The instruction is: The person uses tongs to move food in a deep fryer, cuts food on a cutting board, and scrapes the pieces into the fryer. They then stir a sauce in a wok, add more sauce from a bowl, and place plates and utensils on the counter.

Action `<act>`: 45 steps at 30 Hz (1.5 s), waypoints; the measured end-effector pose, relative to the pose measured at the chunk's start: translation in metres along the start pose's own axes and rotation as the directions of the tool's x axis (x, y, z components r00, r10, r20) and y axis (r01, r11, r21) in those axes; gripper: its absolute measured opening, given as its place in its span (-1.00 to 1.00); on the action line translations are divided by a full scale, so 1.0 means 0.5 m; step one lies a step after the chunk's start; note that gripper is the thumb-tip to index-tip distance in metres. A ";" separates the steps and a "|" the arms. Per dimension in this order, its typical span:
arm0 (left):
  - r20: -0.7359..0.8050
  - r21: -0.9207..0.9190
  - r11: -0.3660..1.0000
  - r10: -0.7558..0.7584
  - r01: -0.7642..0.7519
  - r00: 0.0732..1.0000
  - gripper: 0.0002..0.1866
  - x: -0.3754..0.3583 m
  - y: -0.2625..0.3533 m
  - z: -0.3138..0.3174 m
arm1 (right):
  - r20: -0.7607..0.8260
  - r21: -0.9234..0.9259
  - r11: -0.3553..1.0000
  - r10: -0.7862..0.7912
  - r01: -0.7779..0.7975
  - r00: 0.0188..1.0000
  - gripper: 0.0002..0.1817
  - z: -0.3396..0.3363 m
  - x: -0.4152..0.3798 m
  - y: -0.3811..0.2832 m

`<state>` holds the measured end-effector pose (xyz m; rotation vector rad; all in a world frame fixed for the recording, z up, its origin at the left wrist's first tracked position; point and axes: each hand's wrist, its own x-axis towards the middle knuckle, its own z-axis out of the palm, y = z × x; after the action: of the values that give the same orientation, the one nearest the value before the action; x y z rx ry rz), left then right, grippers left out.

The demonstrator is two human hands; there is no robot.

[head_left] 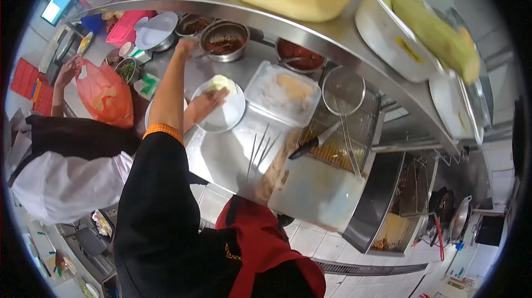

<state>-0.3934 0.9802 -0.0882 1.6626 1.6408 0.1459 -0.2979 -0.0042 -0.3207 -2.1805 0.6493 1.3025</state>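
My left hand (pixel 187 47), in a black sleeve with an orange cuff, reaches to the back of the steel counter. Its fingers are closed at the rim of a metal pot (pixel 224 37) of dark red-brown sauce, around what looks like a thin metal handle running into the pot. A second, smaller sauce pot (pixel 193 25) stands just behind the hand. Below my forearm, a co-worker's hand (pixel 206 108) rests over a white plate (pixel 230 112), touching a pale, soft-looking piece of food (pixel 221 83). My right hand is outside the view.
A white-sleeved co-worker on my left holds an orange plastic bag (pixel 105 93). Nearby are a tub of white powder (pixel 282 93), tongs (pixel 258 151), a knife (pixel 315 142), a strainer (pixel 343 93) and a cutting board (pixel 316 198). An overhead steel shelf (pixel 199 0) carries large bowls.
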 end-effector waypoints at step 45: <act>-0.216 -0.971 0.103 0.010 -0.215 0.976 -0.82 -0.338 -0.052 0.256 | -0.133 -0.812 -0.107 -0.923 0.574 -0.361 -0.62 0.504 -0.323 -1.519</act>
<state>-0.3671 0.7705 -0.1188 0.6053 0.9445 1.2451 -0.0503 0.7522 -0.1395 -2.3516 -1.2319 -0.5953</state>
